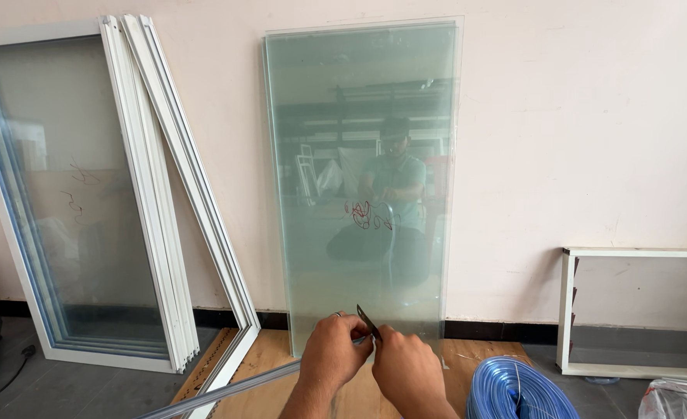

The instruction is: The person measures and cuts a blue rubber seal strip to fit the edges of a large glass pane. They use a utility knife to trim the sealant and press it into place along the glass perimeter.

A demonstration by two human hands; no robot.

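Our left hand (334, 353) and right hand (405, 371) meet low in front of the glass pane (363, 171), each grip pinching a thin dark strip (368, 321) that looks soft and bendy, best held near its end. A long grey profile (227, 389) runs leftward from our hands across the wooden board (266, 357); a blue hose coil (514, 392) lies just right.

Glossy greenish glass pane (363, 155), smooth white frames (165, 194), matt wooden board (281, 388), shiny blue plastic tubing (514, 392)
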